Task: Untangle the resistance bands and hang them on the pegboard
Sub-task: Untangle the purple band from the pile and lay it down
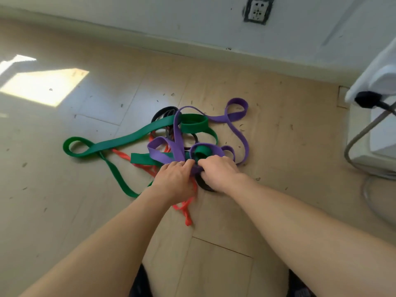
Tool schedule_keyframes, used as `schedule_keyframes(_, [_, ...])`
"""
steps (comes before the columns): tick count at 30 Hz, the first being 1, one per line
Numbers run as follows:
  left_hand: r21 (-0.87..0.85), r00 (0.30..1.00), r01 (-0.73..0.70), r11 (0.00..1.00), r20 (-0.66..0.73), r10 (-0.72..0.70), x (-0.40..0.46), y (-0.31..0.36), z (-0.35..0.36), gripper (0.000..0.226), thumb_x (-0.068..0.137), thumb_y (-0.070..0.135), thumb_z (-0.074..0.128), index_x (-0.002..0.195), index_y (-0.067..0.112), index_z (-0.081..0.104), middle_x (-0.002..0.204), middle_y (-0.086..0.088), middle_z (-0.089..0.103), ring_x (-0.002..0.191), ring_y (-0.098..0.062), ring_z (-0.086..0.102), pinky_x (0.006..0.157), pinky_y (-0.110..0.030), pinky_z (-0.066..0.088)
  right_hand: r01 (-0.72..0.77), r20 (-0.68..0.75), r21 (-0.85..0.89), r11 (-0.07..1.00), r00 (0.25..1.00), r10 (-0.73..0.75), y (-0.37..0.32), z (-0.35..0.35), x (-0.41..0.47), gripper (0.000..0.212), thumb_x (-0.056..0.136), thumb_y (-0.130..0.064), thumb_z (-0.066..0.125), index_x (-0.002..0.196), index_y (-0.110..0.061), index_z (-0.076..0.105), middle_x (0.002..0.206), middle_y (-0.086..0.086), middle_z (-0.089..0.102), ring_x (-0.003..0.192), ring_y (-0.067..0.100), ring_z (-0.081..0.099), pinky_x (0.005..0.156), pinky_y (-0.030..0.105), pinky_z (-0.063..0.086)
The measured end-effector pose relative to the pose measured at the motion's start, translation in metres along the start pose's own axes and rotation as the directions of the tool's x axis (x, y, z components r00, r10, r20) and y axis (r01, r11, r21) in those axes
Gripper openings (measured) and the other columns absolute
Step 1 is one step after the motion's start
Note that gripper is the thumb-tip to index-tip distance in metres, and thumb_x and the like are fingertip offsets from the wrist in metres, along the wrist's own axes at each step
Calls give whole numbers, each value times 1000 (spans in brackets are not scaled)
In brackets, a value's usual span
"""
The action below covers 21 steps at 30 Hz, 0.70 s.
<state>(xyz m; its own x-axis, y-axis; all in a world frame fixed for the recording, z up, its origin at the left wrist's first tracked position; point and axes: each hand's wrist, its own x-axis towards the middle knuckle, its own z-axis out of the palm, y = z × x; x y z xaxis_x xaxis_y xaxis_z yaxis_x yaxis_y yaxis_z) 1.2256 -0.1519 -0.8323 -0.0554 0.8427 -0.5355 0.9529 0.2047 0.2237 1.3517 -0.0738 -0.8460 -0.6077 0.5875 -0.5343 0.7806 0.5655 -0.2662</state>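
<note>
While both hands work the knot, the left hand [175,179] and right hand [218,172] seem to pinch the purple band [177,144], fingers curled. Around it the green band [128,138], red band [186,206] and black band [165,112] lie tangled on the floor [278,146]; nothing is hung yet.

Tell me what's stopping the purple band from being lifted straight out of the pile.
The purple band is not free: the green band threads through its loops near both hands, and the black band and red band cross under it. The left hand and right hand work that knot. No pegboard is in view.
</note>
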Motion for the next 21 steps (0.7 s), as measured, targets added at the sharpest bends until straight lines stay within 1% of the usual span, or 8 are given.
schedule_keyframes(2, [-52,1000,-10,999,-24,8,-10,10,-25,40,89,37,62,122,19,48,116,-4,64,109,-28,59,88,-39,46,28,11,71,997,1000,-29,-2,-34,-23,8,95,-27,56,98,-24,62,105,5,68,102,34,65,80,38,49])
schedule_keyframes(4, [-120,997,-32,992,-72,23,-25,22,-50,37,86,39,68,111,18,49,108,-4,64,99,-25,58,80,-37,45,56,-7,212,976,998,-56,-8,-68,-51,10,86,-29,65,88,-20,65,89,3,67,88,28,64,69,35,51])
schedule_keyframes(6, [-222,994,-59,973,-104,36,-44,33,-74,41,83,42,73,110,20,51,105,0,63,95,-22,59,81,-36,48,88,-47,311,946,996,-77,-14,-99,-80,12,80,-30,68,84,-19,69,82,2,68,80,23,63,63,34,47])
schedule_keyframes(9, [-447,986,-118,887,-159,51,-78,47,-105,45,77,43,80,108,26,53,100,4,66,90,-18,64,84,-40,56,114,-113,458,882,991,-70,-25,-135,-119,15,81,-29,67,72,-18,66,72,0,64,71,17,58,63,34,44])
schedule_keyframes(13, [-579,944,-281,765,-312,110,-118,67,-134,42,77,40,82,108,30,55,92,12,68,86,-8,66,84,-37,56,208,-282,718,665,959,5,-39,-162,-163,33,94,-24,61,62,-15,58,63,0,54,64,16,49,63,32,39])
schedule_keyframes(17, [-671,923,-353,652,-365,124,-143,86,-134,41,81,42,75,119,36,59,108,12,73,104,-8,70,97,-42,56,312,-405,780,543,913,57,-46,-176,-202,36,97,-22,63,75,5,62,68,11,51,65,21,46,60,31,36])
schedule_keyframes(19, [-692,911,-375,617,-398,107,-151,96,-132,28,91,28,71,117,26,62,106,6,74,102,-10,71,95,-40,57,325,-400,789,521,916,36,-48,-181,-216,35,97,-23,65,76,4,65,67,11,54,64,20,49,60,29,38])
schedule_keyframes(21, [-687,896,-406,603,-431,111,-157,104,-135,20,96,17,67,115,18,63,103,1,75,99,-10,72,89,-34,58,325,-387,799,506,922,18,-52,-183,-223,37,97,-23,65,66,-4,63,60,6,57,60,17,52,60,26,41])
